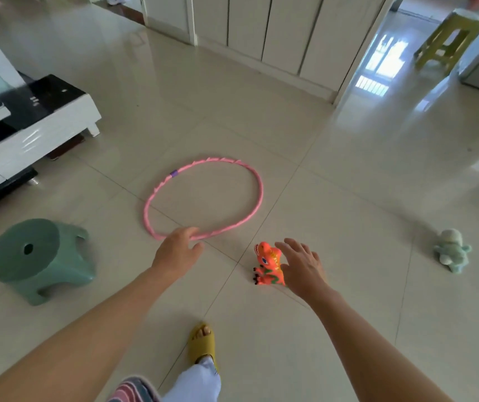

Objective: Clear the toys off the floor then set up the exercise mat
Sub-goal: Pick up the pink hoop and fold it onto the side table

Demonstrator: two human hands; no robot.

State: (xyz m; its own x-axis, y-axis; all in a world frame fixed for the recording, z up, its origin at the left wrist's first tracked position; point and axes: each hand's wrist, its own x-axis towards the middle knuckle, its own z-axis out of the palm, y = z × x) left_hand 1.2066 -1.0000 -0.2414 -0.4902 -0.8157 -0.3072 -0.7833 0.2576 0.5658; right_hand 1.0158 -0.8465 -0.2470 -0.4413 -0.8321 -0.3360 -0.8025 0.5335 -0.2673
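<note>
A pink hoop (pixel 257 195) lies flat on the tiled floor in the middle of the view. My left hand (pixel 176 250) is stretched out over its near rim, fingers relaxed and holding nothing. An orange toy dinosaur (pixel 267 264) stands on the floor just right of the hoop. My right hand (pixel 302 266) hovers right beside and partly over the dinosaur, fingers spread, not gripping it. A pale green plush toy (pixel 452 250) lies on the floor far to the right. No exercise mat is in view.
A green plastic stool (pixel 41 259) stands at the left. A white low cabinet (pixel 35 126) runs along the left side. White cupboard doors (pixel 261 27) line the back; a yellow-green stool (pixel 449 39) stands in the doorway at upper right. My foot in a yellow slipper (pixel 203 342) is below.
</note>
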